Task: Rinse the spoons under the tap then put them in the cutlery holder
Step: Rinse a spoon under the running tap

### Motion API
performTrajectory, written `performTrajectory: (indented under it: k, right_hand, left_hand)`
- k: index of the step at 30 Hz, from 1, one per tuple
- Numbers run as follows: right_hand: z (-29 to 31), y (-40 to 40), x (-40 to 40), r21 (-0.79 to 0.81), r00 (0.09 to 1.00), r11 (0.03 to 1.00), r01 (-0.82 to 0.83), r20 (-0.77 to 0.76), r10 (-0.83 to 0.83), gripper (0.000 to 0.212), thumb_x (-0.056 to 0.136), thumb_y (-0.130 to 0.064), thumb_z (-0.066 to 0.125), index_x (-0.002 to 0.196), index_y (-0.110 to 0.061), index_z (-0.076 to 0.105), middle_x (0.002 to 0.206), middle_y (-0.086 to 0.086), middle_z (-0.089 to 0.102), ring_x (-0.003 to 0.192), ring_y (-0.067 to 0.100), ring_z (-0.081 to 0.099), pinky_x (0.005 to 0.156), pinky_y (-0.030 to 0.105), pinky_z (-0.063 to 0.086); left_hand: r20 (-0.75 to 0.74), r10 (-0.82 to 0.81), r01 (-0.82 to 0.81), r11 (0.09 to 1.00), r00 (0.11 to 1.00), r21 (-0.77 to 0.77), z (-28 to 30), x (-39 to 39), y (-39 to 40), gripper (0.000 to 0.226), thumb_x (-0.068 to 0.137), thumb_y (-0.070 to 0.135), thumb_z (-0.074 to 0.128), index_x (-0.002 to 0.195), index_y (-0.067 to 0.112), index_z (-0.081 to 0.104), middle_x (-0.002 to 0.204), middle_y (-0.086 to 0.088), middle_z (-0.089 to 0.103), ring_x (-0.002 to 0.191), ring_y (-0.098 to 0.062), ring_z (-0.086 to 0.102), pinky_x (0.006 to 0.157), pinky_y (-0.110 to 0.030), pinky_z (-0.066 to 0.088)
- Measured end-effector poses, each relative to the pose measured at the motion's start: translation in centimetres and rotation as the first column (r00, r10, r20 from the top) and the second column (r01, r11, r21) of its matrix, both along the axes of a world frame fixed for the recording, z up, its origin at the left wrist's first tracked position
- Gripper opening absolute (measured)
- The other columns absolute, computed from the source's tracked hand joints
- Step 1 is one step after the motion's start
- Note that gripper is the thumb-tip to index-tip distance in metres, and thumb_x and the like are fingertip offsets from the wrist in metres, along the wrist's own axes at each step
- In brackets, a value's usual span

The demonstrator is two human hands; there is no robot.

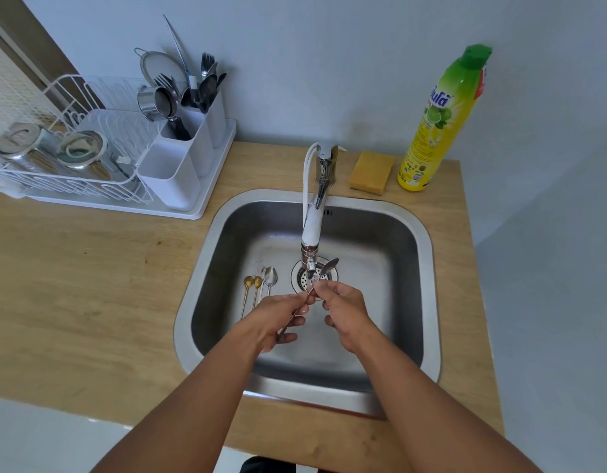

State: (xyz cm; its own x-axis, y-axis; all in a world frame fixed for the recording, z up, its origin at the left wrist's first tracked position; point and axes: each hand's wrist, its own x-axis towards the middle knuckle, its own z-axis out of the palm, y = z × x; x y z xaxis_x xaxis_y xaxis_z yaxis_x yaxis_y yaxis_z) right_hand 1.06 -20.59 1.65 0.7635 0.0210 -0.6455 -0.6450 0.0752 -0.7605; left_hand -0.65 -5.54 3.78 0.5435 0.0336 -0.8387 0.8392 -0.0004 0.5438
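Note:
Over the steel sink [421, 254], my left hand [278, 319] grips a thin copper-coloured spoon by its handle, its bowl under the tap spout [310, 257]. My right hand [343, 307] pinches a silver spoon [330, 265] whose bowl points up beside the spout. Several more spoons, gold [249, 283] and silver [270, 276], lie on the sink floor to the left of the drain [326, 276]. The white cutlery holder [182, 158] stands at the back left, with forks and spoons in its far compartments.
A white dish rack [56, 165] with steel lids sits left of the holder on the wooden counter [90, 285]. A yellow sponge [372, 172] and a dish soap bottle [442, 121] stand behind the sink at the right.

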Motion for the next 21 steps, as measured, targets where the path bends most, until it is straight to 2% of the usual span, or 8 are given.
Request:
performTrajectory:
  k: [3,5,8,11,13,15,17,21]
  right_hand:
    - [-0.1,0.1,-0.1,-0.032,0.999,0.999,0.034,0.020,-0.034,0.013,0.095,-0.030,0.073,0.093,-0.020,0.080,0.078,-0.011,0.075,0.060,0.004,0.053,0.055,0.022,0.041]
    - [-0.3,0.2,-0.2,-0.039,0.997,0.998,0.058,0.060,-0.056,0.012,0.095,-0.028,0.074,0.095,-0.018,0.080,0.085,-0.006,0.078,0.057,-0.001,0.058,0.057,0.018,0.042]
    - [-0.3,0.0,-0.1,-0.078,0.994,0.995,0.069,0.086,-0.063,0.011,0.094,-0.026,0.075,0.096,-0.017,0.081,0.088,-0.003,0.080,0.060,-0.001,0.061,0.055,0.015,0.042]
    - [-0.1,-0.4,0.6,-0.073,0.993,0.991,0.112,0.054,-0.108,0.010,0.093,-0.026,0.076,0.090,-0.018,0.080,0.089,-0.004,0.079,0.060,0.002,0.057,0.058,0.019,0.042]
    - [0.1,-0.7,1.1,-0.071,0.988,0.985,0.154,0.010,-0.154,0.011,0.091,-0.025,0.077,0.082,-0.021,0.079,0.083,-0.008,0.076,0.069,0.008,0.055,0.059,0.025,0.043]
    - [0.1,-1.0,1.2,-0.044,0.987,0.987,0.151,-0.038,-0.153,0.009,0.091,-0.026,0.078,0.084,-0.021,0.078,0.081,-0.010,0.073,0.072,0.012,0.051,0.054,0.026,0.040]
    - [0.0,-0.9,0.9,0.038,0.990,0.993,0.111,-0.096,-0.107,0.009,0.091,-0.027,0.080,0.094,-0.018,0.080,0.091,-0.004,0.077,0.071,0.011,0.047,0.049,0.024,0.036]
    - [-0.1,-0.5,0.3,0.161,0.987,0.987,0.003,-0.161,0.023,0.020,0.091,-0.025,0.080,0.105,-0.011,0.081,0.097,-0.002,0.080,0.061,0.008,0.041,0.046,0.022,0.029]
  left_hand:
    - [0.021,0.065,-0.066,0.996,0.998,0.055,0.1,0.0,-0.8,0.023,0.092,0.046,0.075,0.096,0.025,0.084,0.095,0.005,0.079,0.096,-0.016,0.071,0.074,-0.035,0.056]
    - [0.053,0.082,-0.086,0.993,0.995,0.078,0.2,0.0,-1.3,0.023,0.091,0.044,0.077,0.096,0.022,0.083,0.094,0.003,0.079,0.090,-0.016,0.070,0.068,-0.034,0.052]
    - [0.116,0.044,-0.059,0.990,0.992,0.130,0.4,-0.3,-1.7,0.021,0.093,0.041,0.076,0.097,0.022,0.082,0.093,0.004,0.080,0.085,-0.015,0.068,0.061,-0.027,0.047]
    - [0.120,-0.038,0.021,0.989,0.992,0.144,0.5,-1.1,-1.8,0.018,0.095,0.039,0.073,0.100,0.024,0.082,0.095,0.004,0.081,0.087,-0.014,0.068,0.070,-0.028,0.050]
    - [0.092,-0.093,0.079,0.987,0.991,0.140,0.5,-1.9,-1.5,0.019,0.098,0.039,0.068,0.102,0.026,0.082,0.093,0.007,0.081,0.095,-0.016,0.071,0.082,-0.033,0.052]
    - [0.052,-0.100,0.096,0.992,0.994,0.077,0.4,-2.5,-0.9,0.023,0.103,0.038,0.061,0.106,0.026,0.080,0.089,0.008,0.080,0.103,-0.017,0.073,0.089,-0.037,0.053]
    - [0.001,-0.076,0.076,0.997,0.997,-0.033,0.4,-2.9,-0.3,0.026,0.106,0.036,0.056,0.112,0.022,0.077,0.086,0.005,0.077,0.101,-0.018,0.074,0.092,-0.040,0.054]
    - [-0.038,-0.011,0.000,0.965,0.999,-0.264,0.2,-2.9,0.4,0.028,0.109,0.033,0.051,0.114,0.015,0.073,0.084,0.000,0.071,0.094,-0.020,0.073,0.089,-0.042,0.057]
